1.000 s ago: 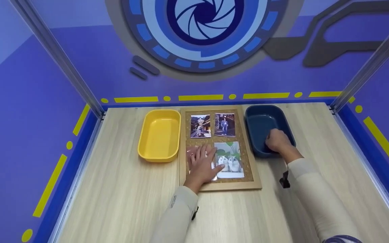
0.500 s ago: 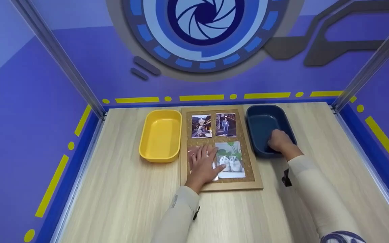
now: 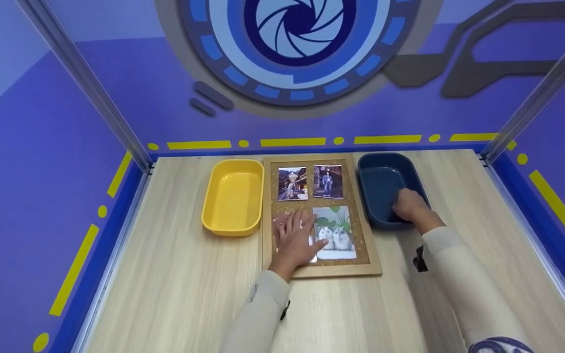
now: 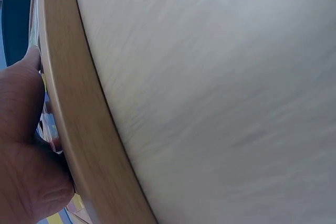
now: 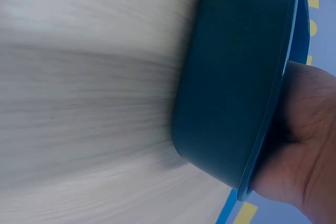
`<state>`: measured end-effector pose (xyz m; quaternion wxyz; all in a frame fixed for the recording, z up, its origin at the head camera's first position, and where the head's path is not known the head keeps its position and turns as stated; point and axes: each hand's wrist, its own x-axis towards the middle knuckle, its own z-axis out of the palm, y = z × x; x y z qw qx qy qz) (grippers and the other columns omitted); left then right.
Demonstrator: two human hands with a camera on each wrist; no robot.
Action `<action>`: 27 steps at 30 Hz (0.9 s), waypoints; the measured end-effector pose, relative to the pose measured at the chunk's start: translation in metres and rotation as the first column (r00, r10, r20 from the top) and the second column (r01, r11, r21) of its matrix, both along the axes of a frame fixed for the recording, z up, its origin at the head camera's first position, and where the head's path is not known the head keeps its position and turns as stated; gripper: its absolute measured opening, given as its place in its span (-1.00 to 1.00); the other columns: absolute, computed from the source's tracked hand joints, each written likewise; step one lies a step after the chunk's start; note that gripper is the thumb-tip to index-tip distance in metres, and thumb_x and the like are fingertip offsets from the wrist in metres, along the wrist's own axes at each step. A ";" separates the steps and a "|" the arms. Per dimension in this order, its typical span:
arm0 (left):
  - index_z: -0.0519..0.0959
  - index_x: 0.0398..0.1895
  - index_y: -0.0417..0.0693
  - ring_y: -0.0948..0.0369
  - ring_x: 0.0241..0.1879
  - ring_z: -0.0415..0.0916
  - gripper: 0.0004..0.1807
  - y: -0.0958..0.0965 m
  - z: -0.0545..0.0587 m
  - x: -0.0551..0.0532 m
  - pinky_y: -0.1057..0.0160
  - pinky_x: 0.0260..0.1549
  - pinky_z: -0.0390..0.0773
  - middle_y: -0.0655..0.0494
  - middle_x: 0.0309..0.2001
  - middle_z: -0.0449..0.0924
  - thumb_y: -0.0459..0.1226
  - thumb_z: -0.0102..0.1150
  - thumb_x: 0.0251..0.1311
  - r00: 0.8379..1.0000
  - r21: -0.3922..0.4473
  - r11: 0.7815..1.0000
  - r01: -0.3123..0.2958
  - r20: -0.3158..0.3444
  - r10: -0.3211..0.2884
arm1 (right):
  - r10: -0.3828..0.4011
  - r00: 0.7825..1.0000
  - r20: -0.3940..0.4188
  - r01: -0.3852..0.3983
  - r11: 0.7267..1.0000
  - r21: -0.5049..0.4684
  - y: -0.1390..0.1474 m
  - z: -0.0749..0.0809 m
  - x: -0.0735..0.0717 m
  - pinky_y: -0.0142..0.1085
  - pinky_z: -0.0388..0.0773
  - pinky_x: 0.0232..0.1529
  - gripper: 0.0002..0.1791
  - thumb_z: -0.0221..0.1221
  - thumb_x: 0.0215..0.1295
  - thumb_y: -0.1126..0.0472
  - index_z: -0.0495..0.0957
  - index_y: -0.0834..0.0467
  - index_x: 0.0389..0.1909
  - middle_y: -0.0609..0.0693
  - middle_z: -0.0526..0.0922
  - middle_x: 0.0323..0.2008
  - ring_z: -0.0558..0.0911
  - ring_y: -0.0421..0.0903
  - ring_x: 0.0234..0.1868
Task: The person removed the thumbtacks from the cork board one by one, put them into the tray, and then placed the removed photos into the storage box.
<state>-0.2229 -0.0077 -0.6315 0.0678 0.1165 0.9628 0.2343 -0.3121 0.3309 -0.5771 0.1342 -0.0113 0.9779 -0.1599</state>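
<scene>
My left hand (image 3: 295, 240) lies with spread fingers over the lower left photo (image 3: 279, 221) on a wood-framed cork board (image 3: 334, 271), covering most of that picture. Its thumb reaches onto a photo of two white hamsters (image 3: 340, 238) at the lower right. To the board's right, my right hand (image 3: 411, 206) dips into a dark blue tray (image 3: 379, 184), near its front right corner. The fingers are bent down there, and their tips are hidden; whether they hold anything does not show. In the right wrist view the blue tray's wall (image 5: 231, 72) hides the fingers.
Two smaller photos, one (image 3: 292, 184) at the upper left and one (image 3: 328, 181) at the upper right, lie on the cork. A yellow tray (image 3: 233, 196) stands left of the board. Blue-purple panels (image 3: 282, 130) enclose the wooden table (image 3: 189, 294) at the back and sides.
The right hand has shifted slightly to the right inside the blue tray. My left hand keeps its place on the photo.
</scene>
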 end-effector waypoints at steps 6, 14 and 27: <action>0.07 0.56 0.39 -0.07 0.61 -0.26 -0.12 0.000 0.000 0.000 -0.31 0.49 -0.28 -0.01 0.63 -0.18 0.35 0.03 0.21 1.000 -0.014 1.000 0.000 0.001 0.000 | -0.003 1.000 -0.012 0.003 1.000 -0.012 0.002 0.000 -0.001 -0.07 0.42 -0.35 -0.72 0.01 0.16 0.29 0.21 0.07 -0.68 0.06 0.38 -0.55 0.41 0.05 -0.46; 0.11 0.55 0.38 -0.09 0.61 -0.25 -0.14 0.000 -0.001 0.001 -0.33 0.48 -0.24 -0.02 0.62 -0.14 0.32 0.07 0.21 1.000 0.016 1.000 -0.006 -0.003 0.006 | -0.024 0.993 -0.118 0.017 0.998 -0.059 0.002 0.009 0.005 0.01 0.52 -0.27 -0.91 0.06 0.15 0.30 0.48 0.24 -0.44 0.18 0.59 -0.41 0.55 0.10 -0.37; 0.14 0.54 0.35 -0.08 0.60 -0.23 -0.14 0.001 -0.004 0.000 -0.31 0.48 -0.25 -0.03 0.62 -0.12 0.32 0.08 0.20 1.000 0.030 1.000 -0.006 -0.021 0.007 | -0.038 0.941 -0.337 -0.034 0.978 -0.206 -0.018 0.030 0.019 0.11 0.50 -0.12 -0.83 0.11 0.36 0.27 0.52 0.32 -0.21 0.27 0.61 -0.26 0.59 0.20 -0.21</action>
